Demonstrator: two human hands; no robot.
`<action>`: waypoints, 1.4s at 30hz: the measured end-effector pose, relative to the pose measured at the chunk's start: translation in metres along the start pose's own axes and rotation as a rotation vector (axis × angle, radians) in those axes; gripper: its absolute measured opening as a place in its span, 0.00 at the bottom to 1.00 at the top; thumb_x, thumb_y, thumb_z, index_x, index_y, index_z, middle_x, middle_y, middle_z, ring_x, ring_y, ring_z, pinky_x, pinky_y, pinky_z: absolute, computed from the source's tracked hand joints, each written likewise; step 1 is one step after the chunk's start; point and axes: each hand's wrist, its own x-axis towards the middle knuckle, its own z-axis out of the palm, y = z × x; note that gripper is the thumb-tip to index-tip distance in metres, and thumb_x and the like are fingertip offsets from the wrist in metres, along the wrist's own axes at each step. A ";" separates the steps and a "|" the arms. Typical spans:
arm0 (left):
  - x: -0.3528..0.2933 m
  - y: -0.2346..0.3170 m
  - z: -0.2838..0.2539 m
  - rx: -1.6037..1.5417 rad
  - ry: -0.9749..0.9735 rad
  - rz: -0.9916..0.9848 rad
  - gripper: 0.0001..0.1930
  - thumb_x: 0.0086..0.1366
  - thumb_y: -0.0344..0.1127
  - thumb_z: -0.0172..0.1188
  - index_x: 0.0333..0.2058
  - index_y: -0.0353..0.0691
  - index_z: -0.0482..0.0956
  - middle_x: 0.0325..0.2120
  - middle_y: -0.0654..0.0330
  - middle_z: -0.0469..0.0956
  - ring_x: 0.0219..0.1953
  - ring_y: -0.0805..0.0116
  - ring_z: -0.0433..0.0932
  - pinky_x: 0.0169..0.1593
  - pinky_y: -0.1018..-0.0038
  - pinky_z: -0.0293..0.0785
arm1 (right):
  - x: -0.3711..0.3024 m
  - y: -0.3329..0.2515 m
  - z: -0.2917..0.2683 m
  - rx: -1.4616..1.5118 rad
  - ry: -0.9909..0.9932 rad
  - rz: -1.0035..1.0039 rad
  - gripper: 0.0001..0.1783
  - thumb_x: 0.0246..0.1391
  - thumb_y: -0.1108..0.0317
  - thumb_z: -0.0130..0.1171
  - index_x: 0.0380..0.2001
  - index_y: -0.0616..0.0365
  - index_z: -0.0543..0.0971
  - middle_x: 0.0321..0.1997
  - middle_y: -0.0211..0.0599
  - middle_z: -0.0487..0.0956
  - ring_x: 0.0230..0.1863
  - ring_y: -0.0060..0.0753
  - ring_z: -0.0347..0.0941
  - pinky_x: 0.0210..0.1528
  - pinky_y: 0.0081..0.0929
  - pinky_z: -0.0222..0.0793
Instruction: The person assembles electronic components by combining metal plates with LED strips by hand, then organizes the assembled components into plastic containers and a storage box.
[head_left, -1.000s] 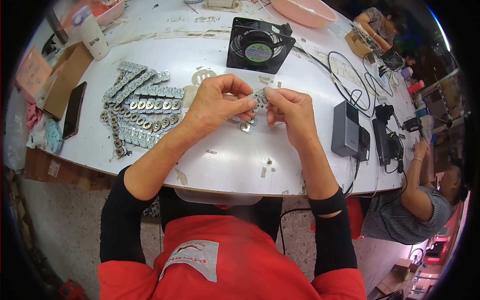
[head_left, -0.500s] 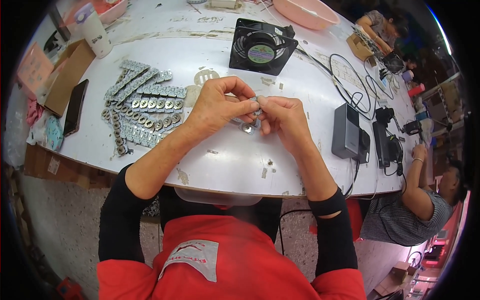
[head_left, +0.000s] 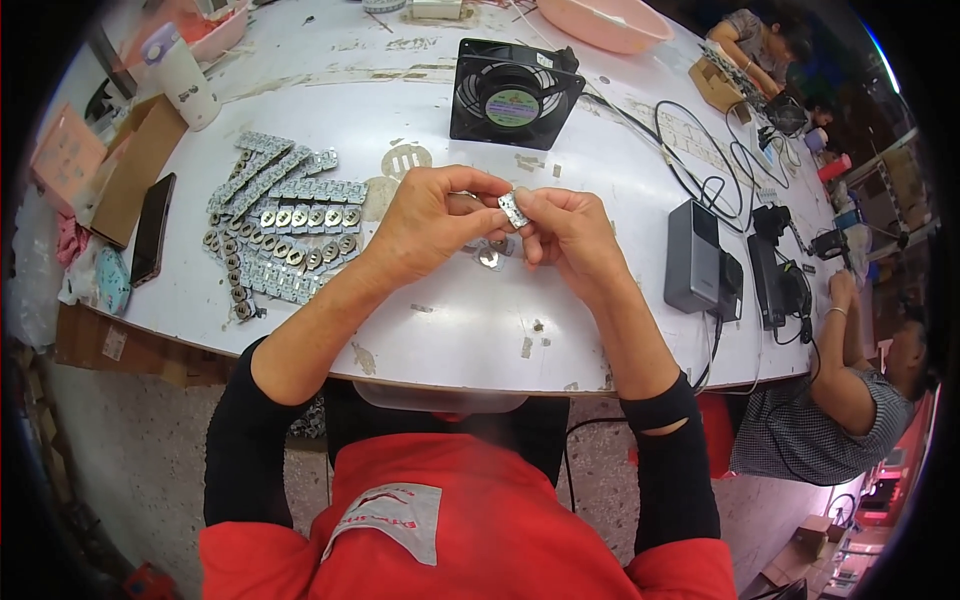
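A small silvery circuit board (head_left: 513,209) is pinched between my two hands above the table. My left hand (head_left: 432,222) has its thumb and index fingertip at the board's left edge. On the other side, my right hand (head_left: 570,232) grips it between thumb and curled fingers. Just under my fingers, a loose piece with a round metal disc (head_left: 489,259) lies on the white tabletop, partly hidden. Left of my left hand is a pile of silvery circuit board strips (head_left: 318,190), several showing rows of round metal parts.
A black fan (head_left: 512,100) stands beyond my hands. To the right are a grey box-shaped device (head_left: 692,258), a black power strip (head_left: 768,285) and tangled cables. A phone (head_left: 152,230), a cardboard box (head_left: 140,165) and a bottle (head_left: 185,80) are at left. Co-workers sit at right.
The small board has turned in my fingers, so more of its flat face shows now. My hands stay in nearly the same place, and the whole view has shifted slightly.
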 end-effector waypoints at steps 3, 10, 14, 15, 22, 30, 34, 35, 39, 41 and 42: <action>0.002 -0.001 0.001 -0.045 0.001 0.001 0.14 0.58 0.23 0.57 0.43 0.25 0.72 0.32 0.51 0.79 0.33 0.70 0.80 0.39 0.81 0.77 | 0.000 -0.001 0.000 -0.030 0.019 0.003 0.13 0.52 0.64 0.58 0.26 0.66 0.77 0.20 0.32 0.74 0.13 0.18 0.66 0.16 0.18 0.65; 0.003 0.004 -0.001 -0.103 -0.018 -0.067 0.11 0.58 0.25 0.57 0.39 0.24 0.72 0.30 0.50 0.78 0.31 0.67 0.80 0.36 0.79 0.79 | 0.000 -0.002 -0.003 0.007 -0.005 -0.015 0.14 0.52 0.64 0.58 0.23 0.67 0.77 0.18 0.32 0.73 0.13 0.19 0.66 0.16 0.19 0.66; 0.000 0.004 -0.008 -0.194 -0.043 -0.174 0.12 0.58 0.27 0.58 0.35 0.22 0.71 0.28 0.48 0.78 0.29 0.64 0.81 0.32 0.78 0.80 | 0.002 -0.003 0.001 -0.051 -0.006 -0.005 0.14 0.51 0.64 0.59 0.22 0.66 0.77 0.17 0.31 0.72 0.13 0.19 0.66 0.17 0.19 0.67; 0.000 0.004 -0.007 -0.185 -0.016 -0.172 0.12 0.58 0.27 0.58 0.35 0.22 0.71 0.28 0.48 0.78 0.29 0.64 0.81 0.32 0.78 0.80 | 0.000 -0.002 0.001 -0.049 -0.035 -0.006 0.14 0.51 0.64 0.59 0.22 0.66 0.77 0.17 0.31 0.72 0.13 0.19 0.66 0.17 0.19 0.67; 0.002 -0.005 0.001 -0.506 -0.105 -0.170 0.11 0.58 0.29 0.59 0.34 0.26 0.68 0.27 0.48 0.77 0.29 0.62 0.81 0.32 0.77 0.80 | -0.006 0.004 0.012 -0.041 0.123 -0.209 0.13 0.51 0.63 0.60 0.26 0.66 0.79 0.17 0.29 0.72 0.13 0.19 0.66 0.16 0.18 0.64; 0.006 -0.008 -0.026 0.951 0.304 0.360 0.10 0.52 0.39 0.63 0.23 0.38 0.77 0.25 0.54 0.75 0.29 0.58 0.75 0.35 0.65 0.71 | 0.006 0.003 0.000 -0.122 0.328 -0.213 0.14 0.48 0.61 0.62 0.25 0.63 0.80 0.17 0.27 0.72 0.10 0.16 0.61 0.13 0.15 0.53; -0.014 0.014 -0.113 1.493 0.605 0.107 0.09 0.54 0.35 0.59 0.26 0.33 0.77 0.29 0.46 0.72 0.36 0.49 0.72 0.43 0.59 0.69 | 0.003 0.003 0.007 -0.358 0.348 -0.273 0.13 0.47 0.62 0.62 0.24 0.63 0.81 0.13 0.24 0.69 0.10 0.13 0.59 0.13 0.14 0.51; -0.017 0.007 -0.129 1.497 0.607 0.109 0.09 0.54 0.35 0.59 0.26 0.33 0.77 0.29 0.46 0.72 0.36 0.49 0.72 0.43 0.59 0.69 | 0.002 0.002 0.010 -0.379 0.324 -0.279 0.12 0.47 0.62 0.63 0.24 0.63 0.81 0.12 0.23 0.69 0.10 0.12 0.59 0.13 0.14 0.50; -0.018 -0.014 -0.150 1.511 0.560 -0.052 0.08 0.57 0.33 0.56 0.29 0.32 0.76 0.31 0.45 0.74 0.37 0.47 0.72 0.43 0.58 0.69 | 0.000 0.004 0.009 -0.392 0.274 -0.263 0.12 0.47 0.63 0.63 0.23 0.62 0.81 0.11 0.23 0.69 0.11 0.11 0.59 0.13 0.13 0.50; -0.018 -0.005 -0.140 1.489 0.580 0.023 0.08 0.57 0.32 0.55 0.31 0.32 0.76 0.30 0.46 0.75 0.36 0.46 0.72 0.42 0.58 0.69 | -0.002 0.001 0.010 -0.362 0.258 -0.261 0.11 0.48 0.64 0.62 0.23 0.63 0.80 0.12 0.23 0.69 0.11 0.12 0.60 0.14 0.14 0.52; -0.019 0.000 -0.131 1.400 0.584 0.113 0.07 0.58 0.31 0.54 0.31 0.33 0.75 0.29 0.47 0.75 0.33 0.44 0.72 0.39 0.59 0.70 | -0.004 0.001 0.011 -0.362 0.269 -0.269 0.11 0.48 0.64 0.62 0.23 0.63 0.80 0.12 0.23 0.69 0.11 0.12 0.60 0.14 0.14 0.52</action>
